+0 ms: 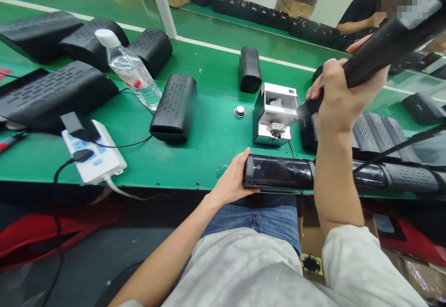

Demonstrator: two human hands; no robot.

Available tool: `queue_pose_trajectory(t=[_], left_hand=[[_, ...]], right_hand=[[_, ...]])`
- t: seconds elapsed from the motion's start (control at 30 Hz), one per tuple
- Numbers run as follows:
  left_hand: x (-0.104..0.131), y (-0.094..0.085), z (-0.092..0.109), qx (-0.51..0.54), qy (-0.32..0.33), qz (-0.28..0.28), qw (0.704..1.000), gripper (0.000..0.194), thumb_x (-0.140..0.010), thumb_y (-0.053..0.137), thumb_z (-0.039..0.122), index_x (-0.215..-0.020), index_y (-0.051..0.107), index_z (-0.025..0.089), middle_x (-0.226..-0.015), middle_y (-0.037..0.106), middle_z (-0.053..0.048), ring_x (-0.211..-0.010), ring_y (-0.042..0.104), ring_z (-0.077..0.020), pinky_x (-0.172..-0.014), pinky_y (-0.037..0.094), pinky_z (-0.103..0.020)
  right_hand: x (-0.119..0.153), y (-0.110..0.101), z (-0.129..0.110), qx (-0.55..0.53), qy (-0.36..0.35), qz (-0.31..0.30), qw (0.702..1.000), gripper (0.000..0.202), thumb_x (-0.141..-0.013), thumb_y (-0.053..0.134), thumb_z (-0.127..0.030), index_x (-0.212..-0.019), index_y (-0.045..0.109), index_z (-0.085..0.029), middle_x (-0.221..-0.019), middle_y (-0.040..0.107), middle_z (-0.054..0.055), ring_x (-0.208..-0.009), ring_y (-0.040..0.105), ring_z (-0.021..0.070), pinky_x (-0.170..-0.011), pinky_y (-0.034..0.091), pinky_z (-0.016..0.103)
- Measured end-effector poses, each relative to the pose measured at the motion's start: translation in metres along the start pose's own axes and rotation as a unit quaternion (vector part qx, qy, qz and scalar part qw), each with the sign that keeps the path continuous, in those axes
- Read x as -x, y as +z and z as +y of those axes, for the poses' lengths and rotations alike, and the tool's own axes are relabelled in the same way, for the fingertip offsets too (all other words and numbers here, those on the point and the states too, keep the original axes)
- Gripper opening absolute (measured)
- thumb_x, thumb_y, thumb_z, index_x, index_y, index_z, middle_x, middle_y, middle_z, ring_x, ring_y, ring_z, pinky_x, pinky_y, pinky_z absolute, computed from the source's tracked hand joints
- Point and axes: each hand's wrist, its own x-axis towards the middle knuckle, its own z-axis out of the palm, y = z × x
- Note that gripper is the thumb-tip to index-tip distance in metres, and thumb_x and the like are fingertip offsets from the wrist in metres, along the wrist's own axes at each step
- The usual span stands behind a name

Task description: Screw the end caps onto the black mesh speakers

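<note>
My left hand (232, 179) is wrapped round the left end of a black speaker-like unit (278, 172) lying along the table's front edge. Raised at the right, my right hand (348, 84) grips a black electric screwdriver (386, 47). Its blurred tip points down and left toward a silver screw feeder (275, 116), at the small block on the feeder's front. Whether the tip touches a screw is too small to tell. A small round metal piece (239, 111) lies left of the feeder.
Black units (174, 107) stand on the green table (212, 135). Left are a water bottle (130, 70) and a white power strip (94, 151) with cables. More grey units (379, 135) lie right. A person (362, 12) is across the table, beyond a transparent panel.
</note>
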Motion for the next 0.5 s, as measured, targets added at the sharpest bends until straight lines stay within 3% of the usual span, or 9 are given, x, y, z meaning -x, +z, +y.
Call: queue_pose_trajectory(t=[0.2, 0.3, 0.4, 0.5], left_hand=[[-0.002, 0.0, 0.002, 0.003, 0.016, 0.004, 1.0, 0.155, -0.08, 0.107, 0.034, -0.187, -0.004, 0.035, -0.176, 0.044, -0.024, -0.164, 0.051, -0.0469, -0.135, 0.048, -0.072], [-0.003, 0.0, 0.003, 0.0, 0.015, 0.005, 1.0, 0.155, -0.08, 0.107, 0.034, -0.187, -0.005, 0.035, -0.177, 0.042, -0.025, -0.164, 0.051, -0.0473, -0.134, 0.049, -0.071], [-0.004, 0.001, 0.003, -0.006, 0.02, 0.006, 1.0, 0.156, -0.081, 0.107, 0.035, -0.187, -0.007, 0.036, -0.179, 0.041, -0.025, -0.164, 0.052, -0.0476, -0.133, 0.05, -0.07], [-0.005, 0.002, 0.001, -0.008, 0.029, 0.006, 1.0, 0.156, -0.081, 0.106, 0.037, -0.187, -0.009, 0.035, -0.18, 0.04, -0.025, -0.166, 0.049, -0.0488, -0.134, 0.049, -0.072]], right_hand=[[0.006, 0.0, 0.008, 0.028, 0.06, 0.0, 0.998, 0.031, -0.097, 0.079, -0.02, -0.115, 0.054, -0.026, -0.068, 0.045, -0.013, -0.041, 0.045, 0.0079, -0.04, 0.034, 0.026], [0.008, -0.002, 0.003, 0.041, 0.076, -0.008, 0.996, 0.036, -0.098, 0.085, -0.032, -0.113, 0.052, -0.028, -0.069, 0.045, -0.012, -0.041, 0.042, 0.0074, -0.037, 0.034, 0.027], [0.01, -0.004, -0.012, 0.072, 0.109, -0.044, 0.99, 0.039, -0.096, 0.086, -0.038, -0.114, 0.051, -0.032, -0.069, 0.048, -0.01, -0.046, 0.045, 0.0093, -0.038, 0.041, 0.031], [0.005, -0.013, -0.038, 0.072, 0.093, -0.026, 0.993, 0.037, -0.09, 0.075, -0.039, -0.113, 0.047, -0.032, -0.067, 0.037, -0.011, -0.045, 0.039, 0.0093, -0.037, 0.036, 0.032]])
